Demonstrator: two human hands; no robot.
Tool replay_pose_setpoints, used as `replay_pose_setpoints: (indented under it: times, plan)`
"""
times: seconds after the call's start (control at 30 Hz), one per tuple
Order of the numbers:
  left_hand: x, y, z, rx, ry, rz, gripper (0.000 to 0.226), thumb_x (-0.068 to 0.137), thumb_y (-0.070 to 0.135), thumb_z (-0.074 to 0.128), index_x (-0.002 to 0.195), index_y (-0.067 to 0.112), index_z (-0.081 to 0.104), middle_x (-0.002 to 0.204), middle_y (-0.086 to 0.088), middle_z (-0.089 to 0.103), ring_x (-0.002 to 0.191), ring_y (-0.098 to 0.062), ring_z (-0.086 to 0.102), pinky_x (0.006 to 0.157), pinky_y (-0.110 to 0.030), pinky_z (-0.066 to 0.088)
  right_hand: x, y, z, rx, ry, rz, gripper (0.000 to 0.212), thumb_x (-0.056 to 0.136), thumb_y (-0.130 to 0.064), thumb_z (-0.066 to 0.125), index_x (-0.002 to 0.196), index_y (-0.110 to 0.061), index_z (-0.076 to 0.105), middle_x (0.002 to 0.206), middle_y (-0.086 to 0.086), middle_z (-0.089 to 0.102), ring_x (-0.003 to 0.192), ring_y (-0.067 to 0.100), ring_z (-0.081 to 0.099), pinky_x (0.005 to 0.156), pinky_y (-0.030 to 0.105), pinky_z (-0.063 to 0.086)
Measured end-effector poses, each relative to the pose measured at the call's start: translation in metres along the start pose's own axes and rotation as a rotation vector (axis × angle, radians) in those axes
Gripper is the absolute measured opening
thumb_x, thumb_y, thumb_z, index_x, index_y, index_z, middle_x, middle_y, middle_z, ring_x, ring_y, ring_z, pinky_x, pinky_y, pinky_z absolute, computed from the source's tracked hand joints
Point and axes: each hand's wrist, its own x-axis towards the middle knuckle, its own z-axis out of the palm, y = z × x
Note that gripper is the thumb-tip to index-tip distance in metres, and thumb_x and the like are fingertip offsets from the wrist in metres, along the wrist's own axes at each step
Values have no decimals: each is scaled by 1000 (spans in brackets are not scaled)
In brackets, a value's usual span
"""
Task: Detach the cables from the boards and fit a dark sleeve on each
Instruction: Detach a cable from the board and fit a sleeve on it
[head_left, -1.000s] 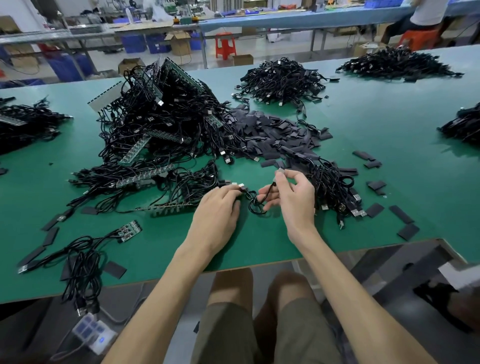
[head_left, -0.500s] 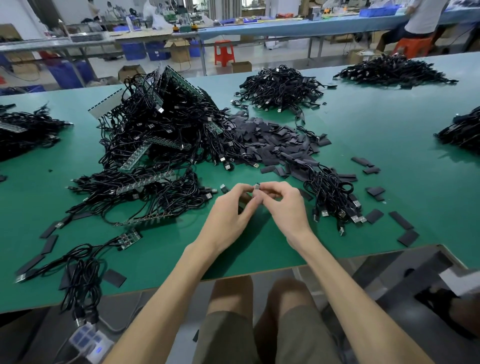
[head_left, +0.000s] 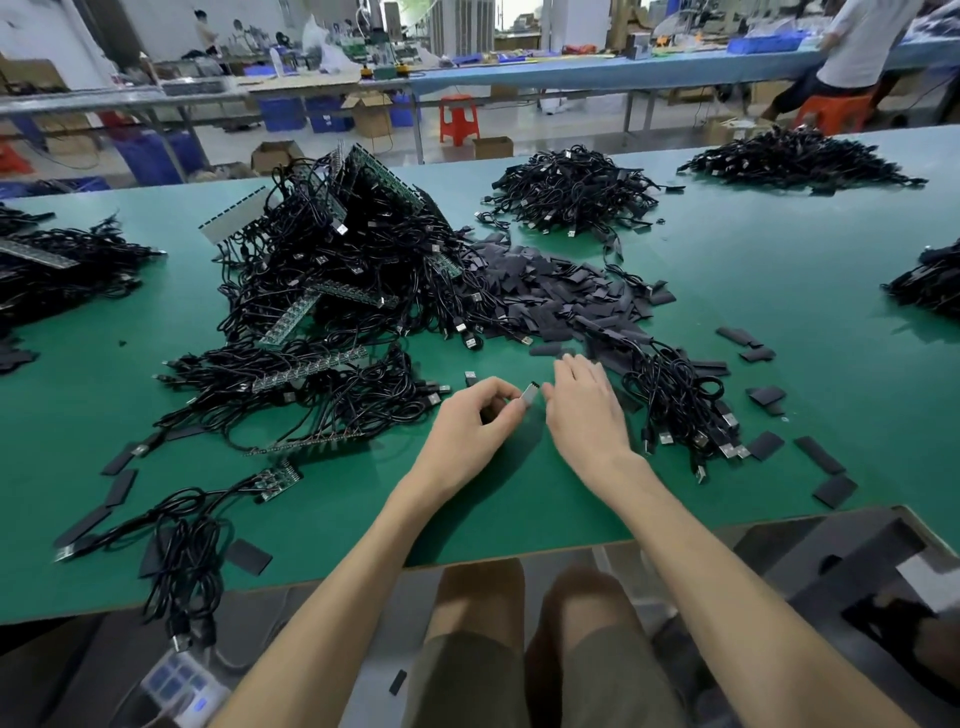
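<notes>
Head view: left hand (head_left: 475, 418) pinches the cable end (head_left: 529, 393) near the table's front edge, while right hand (head_left: 584, 408), pinching there too half a second ago, now reaches, fingers straight, toward the sleeve pile (head_left: 561, 296) at twelve o'clock, likely to fetch a sleeve.

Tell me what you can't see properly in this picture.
Head view:
- the small grey piece the left hand pinches: too small to name; the hand hides the rest.
- the boards in the big cable pile: mostly buried under cables.
- the seated person: cut off by the top edge.
</notes>
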Motion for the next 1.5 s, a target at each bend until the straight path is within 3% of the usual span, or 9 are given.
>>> replay_pose_setpoints:
  times: [0.07,0.17,0.33,0.77,1.0,1.1,1.2,1.33,1.5]
  plan:
    - [1,0,-1,-26,12,-6,12,100,27,64,91,19,68,74,-10,66,67,-20,56,70,-45,49,-7,-3,0,-49,123,-39,34,103,-10,51,136,-7,50,136,12,55,130,28,44,114,36,30]
    - [1,-3,-1,-46,26,-14,13,100,29,65,90,22,68,72,-5,67,66,-19,59,70,-43,50,-13,-6,-4,-64,183,-60,36,97,-2,57,132,-9,54,126,10,56,118,28,47,100,36,39]
    - [1,-6,-2,-130,26,-44,10,99,27,64,93,21,69,69,1,66,62,-7,58,66,-27,47,-14,-4,-9,-62,152,22,26,106,-21,52,129,-10,59,128,11,54,120,29,43,102,36,37]
    - [1,-8,-4,-200,34,-58,18,100,32,63,94,17,70,70,-10,67,60,-9,55,62,-18,41,-18,-11,-10,-114,203,-26,22,100,-4,49,119,-8,60,117,12,59,111,31,52,96,38,42]
    - [3,-10,-4,-234,41,-60,23,99,39,64,94,18,71,71,-14,67,61,-11,56,61,-20,43,-18,-10,-12,226,182,-59,24,100,4,46,117,-10,53,115,10,47,79,34,62,64,41,45]
    - [4,-9,-3,-242,39,-58,22,98,40,64,93,19,71,71,-14,66,61,-12,56,61,-22,43,-16,-6,-11,387,177,-92,23,105,-2,44,119,-13,59,116,6,49,81,28,64,74,46,53]
    - [4,-9,-3,-250,37,-56,22,98,40,64,92,20,71,70,-13,66,60,-12,55,61,-22,42,-10,2,-12,575,158,-38,18,102,-8,55,110,-11,70,109,4,55,88,17,64,89,34,52]
    - [4,-8,-4,-249,40,-59,16,99,36,63,92,23,72,68,-7,68,64,-14,57,65,-26,42,-8,12,-12,752,33,70,15,95,-12,71,108,-16,77,109,6,67,82,13,66,70,13,52]
    - [3,-7,-4,-272,44,-52,14,99,33,64,93,23,72,67,-4,68,64,-15,59,67,-27,45,-8,11,-13,770,-1,65,19,89,-17,79,108,-17,79,104,2,72,78,16,72,73,22,59]
